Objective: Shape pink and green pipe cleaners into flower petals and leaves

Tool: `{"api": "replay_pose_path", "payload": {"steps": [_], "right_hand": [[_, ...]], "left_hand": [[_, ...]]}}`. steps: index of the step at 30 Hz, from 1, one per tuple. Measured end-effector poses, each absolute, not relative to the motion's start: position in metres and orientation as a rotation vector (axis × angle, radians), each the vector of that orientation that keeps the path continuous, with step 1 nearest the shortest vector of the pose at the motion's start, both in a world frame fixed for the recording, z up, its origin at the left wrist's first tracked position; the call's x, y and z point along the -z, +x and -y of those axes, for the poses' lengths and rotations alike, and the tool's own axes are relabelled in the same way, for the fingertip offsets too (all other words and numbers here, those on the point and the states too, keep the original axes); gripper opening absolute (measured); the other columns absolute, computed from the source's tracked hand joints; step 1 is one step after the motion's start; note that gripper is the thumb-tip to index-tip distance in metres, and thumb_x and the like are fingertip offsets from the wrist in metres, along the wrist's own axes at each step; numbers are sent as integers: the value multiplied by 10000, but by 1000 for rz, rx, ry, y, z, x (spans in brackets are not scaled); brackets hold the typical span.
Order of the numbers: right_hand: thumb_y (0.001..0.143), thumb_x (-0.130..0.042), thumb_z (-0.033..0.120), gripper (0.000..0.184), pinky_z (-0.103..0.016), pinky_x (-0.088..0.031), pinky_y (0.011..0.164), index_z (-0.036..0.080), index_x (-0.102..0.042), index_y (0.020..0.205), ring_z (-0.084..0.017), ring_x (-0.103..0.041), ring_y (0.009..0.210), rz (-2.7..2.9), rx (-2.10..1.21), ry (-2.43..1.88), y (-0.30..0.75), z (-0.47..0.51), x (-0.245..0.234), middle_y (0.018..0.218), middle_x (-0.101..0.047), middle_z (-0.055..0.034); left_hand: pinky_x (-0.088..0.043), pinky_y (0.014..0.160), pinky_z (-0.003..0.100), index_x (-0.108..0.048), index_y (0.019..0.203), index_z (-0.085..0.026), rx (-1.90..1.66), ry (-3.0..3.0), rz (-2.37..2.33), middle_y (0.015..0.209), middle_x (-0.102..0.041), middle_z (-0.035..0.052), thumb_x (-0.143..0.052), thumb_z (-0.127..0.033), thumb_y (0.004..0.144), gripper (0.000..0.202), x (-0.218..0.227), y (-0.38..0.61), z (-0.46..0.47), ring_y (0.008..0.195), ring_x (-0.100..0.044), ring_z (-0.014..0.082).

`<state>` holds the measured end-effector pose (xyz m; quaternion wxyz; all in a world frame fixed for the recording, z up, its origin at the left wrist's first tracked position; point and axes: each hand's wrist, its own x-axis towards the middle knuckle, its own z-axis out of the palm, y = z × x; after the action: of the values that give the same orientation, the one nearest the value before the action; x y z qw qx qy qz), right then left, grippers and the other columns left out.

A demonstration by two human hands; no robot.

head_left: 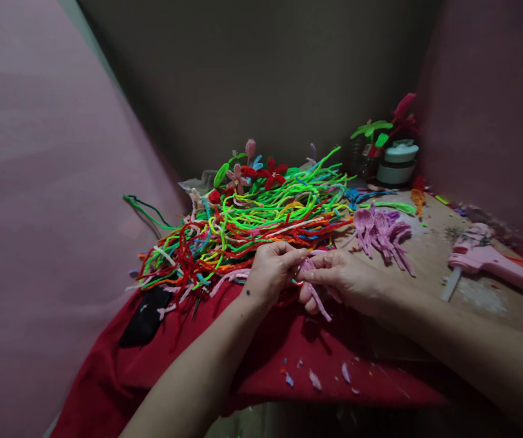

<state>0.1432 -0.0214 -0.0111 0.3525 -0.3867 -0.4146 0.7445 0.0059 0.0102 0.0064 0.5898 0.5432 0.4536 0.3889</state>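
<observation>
Centrally, left hand (270,271) and right hand (341,280) pinch one pink pipe cleaner (316,296) together. Behind lies a pile of pipe cleaners (252,225); far right, a glue gun (489,260).

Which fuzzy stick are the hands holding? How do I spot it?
Find the big tangle of bright sticks. Just in front, over the red cloth, the left hand and right hand pinch a pale pink stick, its end poking out below the right hand. Unlike the pink shapes lying loose to the right, it alone is held.
</observation>
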Motion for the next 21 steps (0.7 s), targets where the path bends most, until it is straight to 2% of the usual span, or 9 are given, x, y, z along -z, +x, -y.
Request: {"api": "replay_pose_path", "payload": {"steps": [6, 9, 13, 16, 21], "right_hand": [[665, -694, 272, 194, -261, -493, 564, 131, -633, 782, -128, -604, 554, 899, -1678, -885, 144, 16, 15, 675, -668, -44], [641, -715, 281, 213, -241, -467, 528, 135, -643, 779, -112, -574, 517, 840, -1588, -869, 146, 13, 16, 620, -643, -13], [628, -717, 287, 203, -226, -418, 442, 126, -636, 720, -104, -528, 421, 809, -1571, -828, 145, 11, 19, 505, -587, 4], [617, -706, 260, 163, -264, -432, 429, 138, -619, 679, -134, -537, 403, 729, -1666, -754, 143, 11, 22, 506, -582, -2], [632, -673, 163, 68, -257, -432, 452, 145, -608, 623, -109, -497, 436, 601, -1675, -784, 143, 8, 22, 519, -533, 9]], "left_hand": [[-182, 323, 146, -535, 694, -126, -785, 1197, -969, 444, -442, -57, -648, -442, 671, 337, -7, 2, -15, 324, -326, 19], [-202, 319, 153, -559, 743, -123, -615, 1113, -837, 494, -493, -39, -645, -445, 676, 339, -4, 2, -13, 331, -343, 22], [-205, 335, 149, -567, 729, -117, -601, 1100, -778, 606, -572, -6, -662, -360, 673, 267, 1, 6, -7, 353, -364, 5], [-185, 339, 156, -561, 707, -125, -636, 1163, -828, 492, -518, -39, -656, -333, 672, 232, 4, 12, -4, 319, -325, 9], [-261, 382, 156, -519, 632, -130, -750, 1243, -876, 466, -490, -40, -653, -312, 663, 228, 7, 17, -2, 379, -416, 37]]}}
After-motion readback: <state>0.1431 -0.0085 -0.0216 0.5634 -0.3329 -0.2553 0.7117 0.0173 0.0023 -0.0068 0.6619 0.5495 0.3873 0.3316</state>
